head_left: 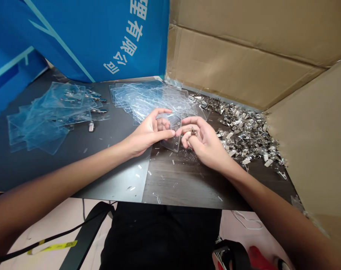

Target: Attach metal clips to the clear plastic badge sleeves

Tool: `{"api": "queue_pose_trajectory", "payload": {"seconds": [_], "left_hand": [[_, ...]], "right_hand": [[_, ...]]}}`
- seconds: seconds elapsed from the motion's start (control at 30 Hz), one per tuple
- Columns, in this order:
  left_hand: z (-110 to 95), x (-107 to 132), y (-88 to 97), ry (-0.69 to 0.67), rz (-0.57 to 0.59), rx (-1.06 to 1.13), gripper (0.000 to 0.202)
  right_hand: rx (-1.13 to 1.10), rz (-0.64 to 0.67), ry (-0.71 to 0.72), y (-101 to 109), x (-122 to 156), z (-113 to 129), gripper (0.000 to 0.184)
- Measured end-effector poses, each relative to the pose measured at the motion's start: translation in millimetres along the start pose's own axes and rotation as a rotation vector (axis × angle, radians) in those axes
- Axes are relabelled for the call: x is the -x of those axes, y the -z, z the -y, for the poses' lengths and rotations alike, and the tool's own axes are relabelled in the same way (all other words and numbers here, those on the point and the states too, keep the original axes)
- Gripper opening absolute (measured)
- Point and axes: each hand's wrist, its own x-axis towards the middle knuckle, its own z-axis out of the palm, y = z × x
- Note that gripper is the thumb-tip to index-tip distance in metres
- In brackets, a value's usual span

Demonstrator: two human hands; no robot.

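My left hand (152, 131) pinches a clear plastic badge holder (173, 135) by its left side, just above the dark table (114, 176). My right hand (200, 140) is closed at the holder's right edge, with a small metal clip (192, 132) held between its fingers. Both hands meet at the middle of the table. Behind them lies a stack of clear badge holders (147, 98). A heap of loose metal clips (246, 133) spreads out to the right of my right hand.
A second pile of clear holders with clips fitted (50, 114) lies at the left. A blue printed bag (88, 37) stands at the back left, cardboard walls (243, 56) at the back and right. Small plastic scraps (159, 176) litter the table.
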Motion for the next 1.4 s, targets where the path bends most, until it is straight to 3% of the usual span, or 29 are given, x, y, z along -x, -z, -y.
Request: {"api": "queue_pose_trajectory", "payload": {"seconds": [0.3, 0.57, 0.93, 1.2, 1.4], "left_hand": [[-3, 0, -0.3, -0.011, 0.017, -0.014, 0.079], [0, 0, 2.5, -0.025, 0.041, -0.041, 0.076], [0, 0, 3.2, -0.034, 0.033, -0.029, 0.072], [0, 0, 2.9, -0.026, 0.028, -0.016, 0.075], [-2, 0, 3.2, -0.002, 0.04, 0.037, 0.077]], "right_hand": [[-0.047, -0.06, -0.119, 0, -5, 4, 0.003], [0.235, -0.198, 0.05, 13, -8, 8, 0.019], [0.014, -0.144, -0.068, 12, -7, 3, 0.039], [0.105, -0.017, -0.036, 11, -4, 10, 0.022], [0.206, -0.019, -0.042, 12, -4, 10, 0.021]]}}
